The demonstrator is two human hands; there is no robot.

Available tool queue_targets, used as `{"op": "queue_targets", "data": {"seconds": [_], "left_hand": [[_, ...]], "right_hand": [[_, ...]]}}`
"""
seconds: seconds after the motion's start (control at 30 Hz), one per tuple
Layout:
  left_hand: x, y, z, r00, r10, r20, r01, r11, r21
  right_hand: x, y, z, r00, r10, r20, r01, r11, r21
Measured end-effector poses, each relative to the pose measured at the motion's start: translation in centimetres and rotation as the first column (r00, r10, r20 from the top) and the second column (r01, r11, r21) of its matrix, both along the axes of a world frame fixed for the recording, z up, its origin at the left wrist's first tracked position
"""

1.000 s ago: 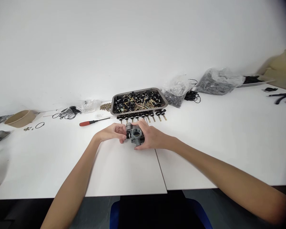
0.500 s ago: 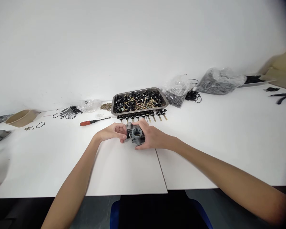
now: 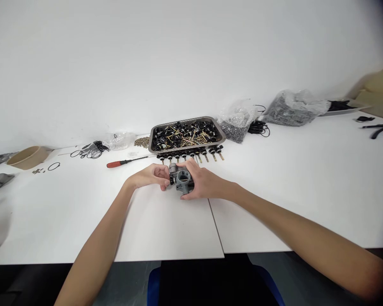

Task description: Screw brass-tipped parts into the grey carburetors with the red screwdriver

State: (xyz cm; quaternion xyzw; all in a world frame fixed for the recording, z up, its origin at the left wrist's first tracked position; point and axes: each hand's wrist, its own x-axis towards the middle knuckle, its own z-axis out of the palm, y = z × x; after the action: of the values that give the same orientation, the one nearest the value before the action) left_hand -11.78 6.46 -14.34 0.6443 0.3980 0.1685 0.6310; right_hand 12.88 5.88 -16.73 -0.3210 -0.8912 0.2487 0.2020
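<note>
A small grey metal carburetor body (image 3: 181,180) sits between both hands just above the white table (image 3: 290,178). My right hand (image 3: 201,183) wraps round its right side and holds it. My left hand (image 3: 152,176) is closed in a pinch against the part's left end, where a small black piece shows; what the fingertips grip is too small to name. Just behind the hands stands a row of black-headed brass screws (image 3: 191,155), lined up in front of a metal tray (image 3: 221,135) full of the same pieces.
A red-handled screwdriver (image 3: 125,162) lies to the left, near black O-rings (image 3: 53,166) and a brown bowl (image 3: 27,157). Clear bags of small dark parts (image 3: 290,108) lie at the back right. A seam (image 3: 215,223) runs between two table tops.
</note>
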Motion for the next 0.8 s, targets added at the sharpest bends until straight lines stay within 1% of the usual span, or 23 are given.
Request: {"op": "queue_targets", "data": {"seconds": [0.63, 0.8], "left_hand": [[-0.16, 0.07, -0.07, 1.0, -0.027, 0.01, 0.027, 1.0, -0.001], [0.02, 0.03, -0.14, 1.0, 0.027, -0.014, -0.027, 0.999, 0.017]], "right_hand": [[-0.01, 0.02, -0.09, 1.0, -0.003, 0.009, 0.002, 1.0, 0.014], [0.01, -0.04, -0.02, 1.0, 0.0, 0.01, 0.0, 1.0, 0.012]]}}
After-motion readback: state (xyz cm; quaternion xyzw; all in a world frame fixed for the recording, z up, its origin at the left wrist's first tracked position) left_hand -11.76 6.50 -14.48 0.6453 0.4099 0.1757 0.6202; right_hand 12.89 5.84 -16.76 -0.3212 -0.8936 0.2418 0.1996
